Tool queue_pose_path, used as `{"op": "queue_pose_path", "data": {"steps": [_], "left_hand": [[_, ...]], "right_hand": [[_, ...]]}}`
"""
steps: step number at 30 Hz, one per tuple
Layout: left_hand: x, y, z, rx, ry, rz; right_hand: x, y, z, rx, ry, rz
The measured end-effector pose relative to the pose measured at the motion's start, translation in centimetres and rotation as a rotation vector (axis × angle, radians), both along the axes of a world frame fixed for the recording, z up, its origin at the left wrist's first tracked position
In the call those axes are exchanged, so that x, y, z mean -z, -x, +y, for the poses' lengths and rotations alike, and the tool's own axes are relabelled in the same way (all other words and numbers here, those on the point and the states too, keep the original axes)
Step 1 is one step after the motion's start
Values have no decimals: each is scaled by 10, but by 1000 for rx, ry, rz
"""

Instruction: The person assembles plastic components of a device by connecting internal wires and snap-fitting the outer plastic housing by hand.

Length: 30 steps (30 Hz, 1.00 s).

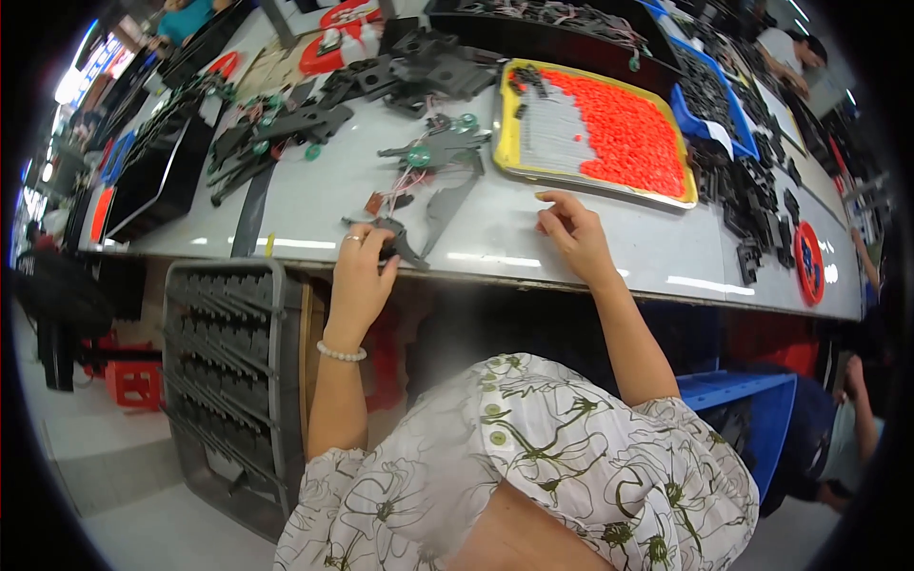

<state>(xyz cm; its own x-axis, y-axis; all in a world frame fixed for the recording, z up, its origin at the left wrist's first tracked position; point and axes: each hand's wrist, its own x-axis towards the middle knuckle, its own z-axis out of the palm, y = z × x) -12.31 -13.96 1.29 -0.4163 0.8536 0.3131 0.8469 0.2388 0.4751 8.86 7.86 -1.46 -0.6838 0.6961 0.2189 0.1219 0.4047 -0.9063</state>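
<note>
My left hand, with a ring and a beaded bracelet, has its fingers closed on a black plastic part at the table's near edge. The hand hides some of that part. Just beyond it lie a long dark grey plastic piece and a dark assembly with a green round component and thin pinkish wires. My right hand hovers near the table edge, fingers loosely curved and apart, with nothing visible between them. One fingertip looks yellow. Nearest to it is a yellow-rimmed tray holding many small orange-red pieces.
Dark plastic parts pile up at the back. Black bins stand left and far. A blue bin and a round red dish are on the right. Grey stacked trays stand below the table. Other people work nearby.
</note>
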Motion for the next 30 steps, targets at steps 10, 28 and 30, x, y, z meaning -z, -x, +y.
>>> {"op": "queue_pose_path", "data": {"steps": [10, 28, 30], "left_hand": [[-36, -10, -65, -164, -276, -61], [-8, -26, -487, -1635, -204, -1223], [5, -14, -481, -1671, -273, -1366]], "right_hand": [[17, -5, 0, -18, -5, -1], [17, -3, 10, -173, 153, 39], [18, -4, 11, -187, 150, 57]]}}
